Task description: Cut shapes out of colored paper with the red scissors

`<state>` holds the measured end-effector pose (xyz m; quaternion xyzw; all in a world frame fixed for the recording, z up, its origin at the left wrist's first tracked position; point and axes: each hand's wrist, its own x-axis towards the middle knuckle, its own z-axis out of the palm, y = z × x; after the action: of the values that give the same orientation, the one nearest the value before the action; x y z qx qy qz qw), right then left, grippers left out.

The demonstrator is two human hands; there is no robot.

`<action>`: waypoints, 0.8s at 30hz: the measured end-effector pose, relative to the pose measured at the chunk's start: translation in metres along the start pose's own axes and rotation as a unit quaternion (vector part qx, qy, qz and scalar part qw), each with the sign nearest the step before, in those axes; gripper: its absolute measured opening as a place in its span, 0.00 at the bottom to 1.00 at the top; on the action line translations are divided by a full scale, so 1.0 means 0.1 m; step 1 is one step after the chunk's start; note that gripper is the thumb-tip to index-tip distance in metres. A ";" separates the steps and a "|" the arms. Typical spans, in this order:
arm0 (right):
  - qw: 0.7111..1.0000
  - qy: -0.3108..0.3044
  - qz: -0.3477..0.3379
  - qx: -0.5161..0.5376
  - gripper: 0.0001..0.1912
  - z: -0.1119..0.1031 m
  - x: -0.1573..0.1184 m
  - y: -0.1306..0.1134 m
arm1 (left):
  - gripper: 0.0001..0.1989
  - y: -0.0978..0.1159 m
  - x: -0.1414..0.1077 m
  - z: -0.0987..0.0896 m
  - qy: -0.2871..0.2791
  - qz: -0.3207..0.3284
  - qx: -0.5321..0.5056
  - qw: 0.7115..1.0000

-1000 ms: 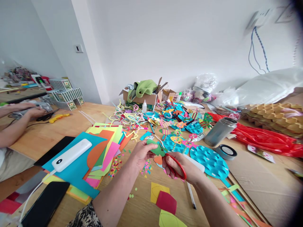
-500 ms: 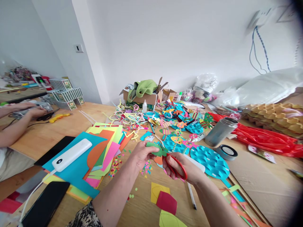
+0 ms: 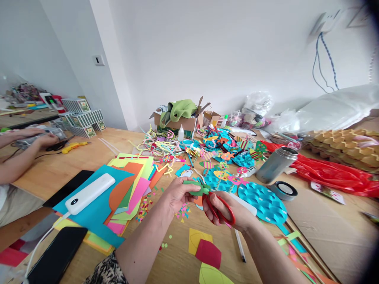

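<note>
Between the thumb and fingers of my left hand (image 3: pixel 179 194) is a piece of green paper (image 3: pixel 204 188). My right hand (image 3: pixel 226 209) has its fingers in the red handles of a pair of scissors (image 3: pixel 229 215). The scissors' blades meet the green paper's right end and are mostly hidden by it. Below my hands lie a yellow paper piece (image 3: pixel 195 238) with a drawn outline, a dark red piece (image 3: pixel 209 253) and a lime piece (image 3: pixel 214 274). Small paper scraps (image 3: pixel 183 213) are scattered beside my left hand.
Stacked coloured paper (image 3: pixel 130 189) carries a white power bank (image 3: pixel 90 194) on the left. Blue scalloped discs (image 3: pixel 263 203), paper fish and an open steel flask (image 3: pixel 276 163) stand to the right. A pen (image 3: pixel 239 244) lies by my right forearm. Another person's hands (image 3: pixel 44 140) work far left.
The green paper has turned slightly in my left hand and is seen more edge-on. The scissors' handles have spread a little wider apart.
</note>
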<state>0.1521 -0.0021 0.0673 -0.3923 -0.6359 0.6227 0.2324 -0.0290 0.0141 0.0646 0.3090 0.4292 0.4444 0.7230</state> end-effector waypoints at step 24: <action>1.000 0.003 -0.001 -0.010 0.39 0.01 0.00 -0.03 | 0.15 -0.02 -0.01 0.07 0.023 0.008 -0.011 1.000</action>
<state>0.1509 -0.0027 0.0705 -0.3957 -0.6421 0.6147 0.2307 -0.0220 0.0117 0.0663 0.2939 0.4387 0.4618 0.7126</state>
